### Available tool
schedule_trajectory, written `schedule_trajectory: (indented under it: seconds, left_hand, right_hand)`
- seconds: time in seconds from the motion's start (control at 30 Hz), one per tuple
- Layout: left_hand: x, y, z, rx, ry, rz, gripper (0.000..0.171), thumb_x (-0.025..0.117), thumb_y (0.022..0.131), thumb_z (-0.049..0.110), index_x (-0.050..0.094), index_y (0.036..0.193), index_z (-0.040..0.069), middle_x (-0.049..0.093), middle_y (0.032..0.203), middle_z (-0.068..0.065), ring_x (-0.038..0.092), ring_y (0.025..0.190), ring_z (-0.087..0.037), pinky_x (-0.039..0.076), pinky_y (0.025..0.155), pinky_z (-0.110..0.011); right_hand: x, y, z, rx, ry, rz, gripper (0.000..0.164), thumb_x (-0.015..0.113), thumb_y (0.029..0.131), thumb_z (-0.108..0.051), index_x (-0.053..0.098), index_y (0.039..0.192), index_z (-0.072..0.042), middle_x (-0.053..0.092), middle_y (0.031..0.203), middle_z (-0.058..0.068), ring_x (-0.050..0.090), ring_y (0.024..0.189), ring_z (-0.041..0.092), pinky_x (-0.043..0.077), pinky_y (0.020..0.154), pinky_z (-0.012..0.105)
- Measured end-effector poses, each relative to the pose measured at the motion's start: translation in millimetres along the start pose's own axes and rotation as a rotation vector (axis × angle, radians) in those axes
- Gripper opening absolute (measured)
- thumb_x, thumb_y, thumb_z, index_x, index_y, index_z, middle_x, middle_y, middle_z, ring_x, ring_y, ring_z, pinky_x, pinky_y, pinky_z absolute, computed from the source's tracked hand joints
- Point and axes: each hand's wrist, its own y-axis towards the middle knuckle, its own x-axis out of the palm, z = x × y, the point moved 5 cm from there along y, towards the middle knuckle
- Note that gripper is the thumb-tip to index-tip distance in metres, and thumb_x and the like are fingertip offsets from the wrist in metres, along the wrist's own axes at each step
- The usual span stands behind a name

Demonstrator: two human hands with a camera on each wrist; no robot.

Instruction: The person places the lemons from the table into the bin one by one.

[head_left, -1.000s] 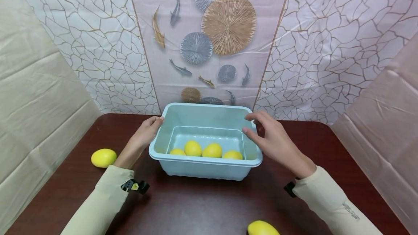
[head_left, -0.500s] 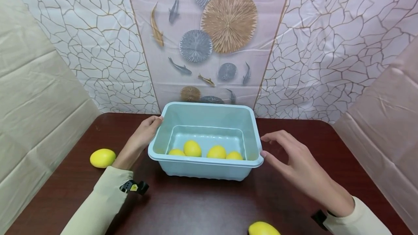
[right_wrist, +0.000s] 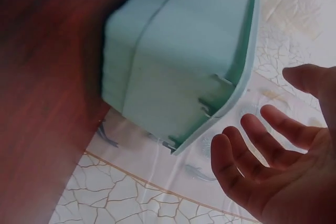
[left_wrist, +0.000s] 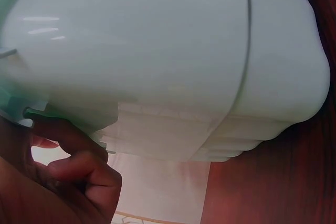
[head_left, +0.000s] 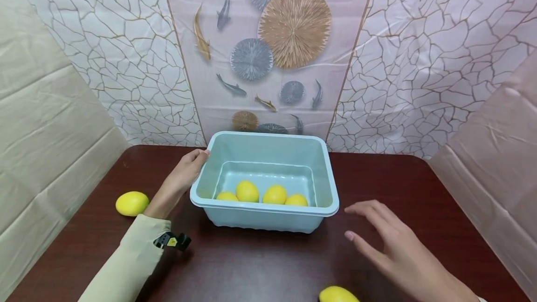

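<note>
A light blue plastic tub (head_left: 262, 218) stands on the table with several yellow lemons (head_left: 247, 191) along its near inside wall. In the head view, my left hand (head_left: 184, 171) grips the tub's left rim. The left wrist view shows its curled fingers (left_wrist: 86, 169) under the rim. My right hand (head_left: 398, 241) hangs above the table to the right of the tub, apart from it and holding nothing. Its fingers are spread and slightly bent in the right wrist view. One lemon (head_left: 337, 294) lies near the front edge of the frame, left of this hand.
Another lemon (head_left: 132, 203), greenish at one end, lies on the dark red-brown table (head_left: 260, 264) beside my left forearm. Patterned cloth (head_left: 268, 106) hangs behind the table, and plain beige cloth (head_left: 50, 153) closes off the sides.
My right hand has moved away from the tub's right side, down and to the right. Lemons at the right inside the tub have rolled slightly. The left hand keeps its grip on the rim.
</note>
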Motion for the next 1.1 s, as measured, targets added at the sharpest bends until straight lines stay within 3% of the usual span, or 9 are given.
schedule_trajectory:
  seconds: [0.3, 0.53, 0.67, 0.83, 0.97, 1.1]
  left_hand:
    - [-0.4, -1.0, 0.1, 0.006, 0.014, 0.000, 0.051, 0.039, 0.115, 0.040, 0.056, 0.130, -0.005, 0.064, 0.112, -0.018, 0.063, 0.090, -0.018, 0.053, 0.075, -0.027]
    - [0.4, -2.0, 0.4, 0.003, 0.016, 0.009, 0.051, 0.038, 0.115, 0.040, 0.056, 0.130, -0.005, 0.065, 0.112, -0.018, 0.064, 0.088, -0.017, 0.054, 0.073, -0.027]
    - [2.4, -2.3, 0.0, -0.006, -0.002, 0.004, 0.051, 0.038, 0.115, 0.040, 0.056, 0.129, -0.005, 0.065, 0.108, -0.017, 0.065, 0.084, -0.016, 0.055, 0.071, -0.027]
    - [2.2, -2.2, -0.7, -0.010, -0.003, 0.008, 0.050, 0.039, 0.115, 0.040, 0.056, 0.129, -0.005, 0.065, 0.105, -0.015, 0.064, 0.082, -0.015, 0.055, 0.070, -0.027]
    - [1.4, -2.5, -0.6, -0.010, 0.013, 0.008, 0.051, 0.038, 0.115, 0.041, 0.056, 0.129, -0.005, 0.065, 0.106, -0.016, 0.064, 0.082, -0.015, 0.054, 0.070, -0.027]
    - [1.0, -2.3, -0.1, 0.000, 0.024, 0.012, 0.050, 0.038, 0.115, 0.040, 0.057, 0.127, -0.005, 0.065, 0.104, -0.015, 0.063, 0.081, -0.016, 0.054, 0.070, -0.028]
  right_hand:
    - [20, -32, -3, -0.100, -0.106, -0.084, 0.042, 0.081, 0.094, -0.041, 0.067, 0.129, -0.025, 0.060, 0.124, -0.018, 0.057, 0.108, 0.003, 0.041, 0.095, 0.007]
    - [36, -45, -5, -0.144, -0.151, -0.193, 0.045, 0.085, 0.090, -0.037, 0.067, 0.128, -0.022, 0.061, 0.122, -0.015, 0.059, 0.102, 0.005, 0.056, 0.081, 0.025]
    - [47, -52, -5, -0.114, -0.166, -0.279, 0.044, 0.083, 0.091, -0.039, 0.068, 0.127, -0.019, 0.061, 0.120, -0.013, 0.059, 0.097, 0.005, 0.057, 0.075, 0.027]
    - [62, -61, -3, -0.100, -0.082, -0.424, 0.037, 0.071, 0.101, -0.043, 0.067, 0.128, -0.017, 0.060, 0.119, -0.010, 0.056, 0.095, 0.003, 0.056, 0.073, 0.025]
    - [73, -67, 1, -0.032, -0.016, -0.539, 0.052, 0.065, 0.101, -0.058, 0.065, 0.132, -0.017, 0.059, 0.123, -0.008, 0.055, 0.097, 0.002, 0.056, 0.073, 0.026]
    - [79, -72, 5, 0.014, 0.017, -0.596, 0.062, 0.063, 0.098, -0.067, 0.063, 0.136, -0.018, 0.058, 0.128, -0.006, 0.055, 0.097, 0.002, 0.055, 0.072, 0.026]
